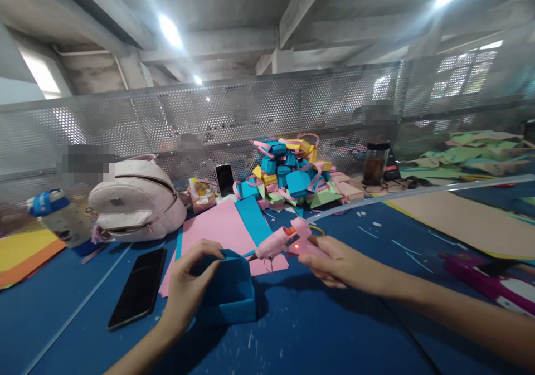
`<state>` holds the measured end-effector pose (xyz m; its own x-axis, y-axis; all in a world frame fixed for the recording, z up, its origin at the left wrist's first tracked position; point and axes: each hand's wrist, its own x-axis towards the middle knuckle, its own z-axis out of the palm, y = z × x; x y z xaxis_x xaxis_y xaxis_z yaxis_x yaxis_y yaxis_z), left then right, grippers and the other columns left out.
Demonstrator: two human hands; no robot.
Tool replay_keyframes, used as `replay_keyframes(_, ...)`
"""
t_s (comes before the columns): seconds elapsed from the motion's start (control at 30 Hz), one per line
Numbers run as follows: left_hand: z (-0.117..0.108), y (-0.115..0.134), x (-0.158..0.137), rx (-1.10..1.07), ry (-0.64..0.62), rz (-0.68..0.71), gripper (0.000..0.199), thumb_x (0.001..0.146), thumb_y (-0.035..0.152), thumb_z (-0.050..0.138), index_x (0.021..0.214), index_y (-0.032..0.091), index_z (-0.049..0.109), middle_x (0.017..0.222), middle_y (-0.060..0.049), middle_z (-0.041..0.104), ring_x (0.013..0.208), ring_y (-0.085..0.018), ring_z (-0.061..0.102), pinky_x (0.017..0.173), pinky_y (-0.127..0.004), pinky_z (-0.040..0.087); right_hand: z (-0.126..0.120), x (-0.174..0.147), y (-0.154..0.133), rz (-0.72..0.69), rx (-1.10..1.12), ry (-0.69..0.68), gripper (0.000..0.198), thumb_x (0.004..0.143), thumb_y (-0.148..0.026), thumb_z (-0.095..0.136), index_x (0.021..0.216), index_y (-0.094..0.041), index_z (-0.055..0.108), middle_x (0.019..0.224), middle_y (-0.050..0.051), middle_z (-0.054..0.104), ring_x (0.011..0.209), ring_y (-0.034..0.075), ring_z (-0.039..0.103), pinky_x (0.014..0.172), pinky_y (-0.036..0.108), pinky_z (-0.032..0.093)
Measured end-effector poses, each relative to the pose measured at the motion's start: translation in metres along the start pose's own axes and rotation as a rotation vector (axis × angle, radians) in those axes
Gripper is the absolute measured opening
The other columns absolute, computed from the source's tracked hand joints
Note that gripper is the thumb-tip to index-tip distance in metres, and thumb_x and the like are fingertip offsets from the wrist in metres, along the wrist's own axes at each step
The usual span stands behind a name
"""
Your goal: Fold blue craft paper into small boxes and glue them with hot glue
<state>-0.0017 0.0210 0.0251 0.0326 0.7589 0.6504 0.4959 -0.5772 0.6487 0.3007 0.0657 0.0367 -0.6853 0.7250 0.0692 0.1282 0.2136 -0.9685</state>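
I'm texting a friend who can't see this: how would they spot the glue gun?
On the blue table, find the open blue box. Just to its right, in the person's right grip, is the glue gun; its pink pistol shape and small glowing light set it apart from the flat pink paper behind.

The open-topped blue paper box [234,288] sits well in from the far edge of the tabletop [317,330], its front wall low. The pink glue gun [288,240] is raised above the tabletop, a small orange light glowing, its dark nozzle tilted down beside the box's rim.
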Motion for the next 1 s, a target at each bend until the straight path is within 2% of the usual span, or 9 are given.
replay_keyframes(0.2,0.0,0.001,0.0,0.004,-0.002,-0.004,0.01,0.085,0.016,0.063,0.077,0.022,0.067,0.086,-0.002,0.069,0.087,-0.018,0.065,0.079,-0.026,0.052,-0.001,-0.004,-0.001,0.038,0.025,-0.011,0.048,0.088,-0.062,0.059,0.102,-0.018,0.047,0.058,-0.01,0.039,0.04,0.004,0.028,0.037,0.017,0.024)
replay_keyframes(0.4,0.001,0.0,0.0,0.007,-0.005,-0.007,0.009,0.084,0.016,0.063,0.078,0.022,0.067,0.086,-0.002,0.069,0.087,-0.018,0.065,0.079,-0.027,0.052,-0.002,0.0,0.007,0.028,0.178,-0.082,0.045,0.088,-0.062,0.058,0.088,-0.019,0.046,0.053,-0.012,0.034,0.038,0.003,0.027,0.036,0.017,0.025)
replay_keyframes(0.63,0.001,0.0,-0.001,0.006,-0.008,-0.014,0.01,0.084,0.015,0.063,0.078,0.022,0.067,0.085,-0.002,0.069,0.09,-0.019,0.065,0.08,-0.028,0.052,-0.007,0.005,0.014,0.025,0.222,0.006,0.05,0.086,-0.066,0.059,0.093,-0.017,0.049,0.051,-0.012,0.034,0.036,0.004,0.029,0.035,0.018,0.021)
replay_keyframes(0.77,0.002,0.001,-0.002,0.007,0.001,-0.025,0.008,0.085,0.018,0.064,0.078,0.022,0.067,0.084,-0.002,0.069,0.089,-0.018,0.064,0.08,-0.027,0.052,-0.022,0.008,0.023,0.009,0.13,0.075,0.051,0.086,-0.068,0.056,0.09,-0.018,0.047,0.05,-0.011,0.037,0.035,0.005,0.032,0.035,0.019,0.023)
replay_keyframes(0.93,0.005,0.003,-0.002,0.007,0.023,-0.048,0.004,0.084,0.02,0.067,0.08,0.022,0.066,0.085,-0.001,0.068,0.088,-0.018,0.065,0.08,-0.026,0.053,-0.059,0.02,0.044,-0.031,-0.115,0.268,0.052,0.087,-0.07,0.049,0.092,-0.018,0.046,0.055,-0.008,0.044,0.042,0.008,0.039,0.044,0.023,0.032)
replay_keyframes(1.0,0.006,0.004,-0.003,0.008,0.042,-0.059,0.003,0.083,0.021,0.068,0.084,0.022,0.066,0.087,0.0,0.068,0.088,-0.017,0.065,0.081,-0.026,0.054,-0.075,0.026,0.054,-0.044,-0.228,0.352,0.052,0.088,-0.069,0.047,0.081,-0.018,0.047,0.06,-0.004,0.048,0.048,0.009,0.042,0.049,0.024,0.035)
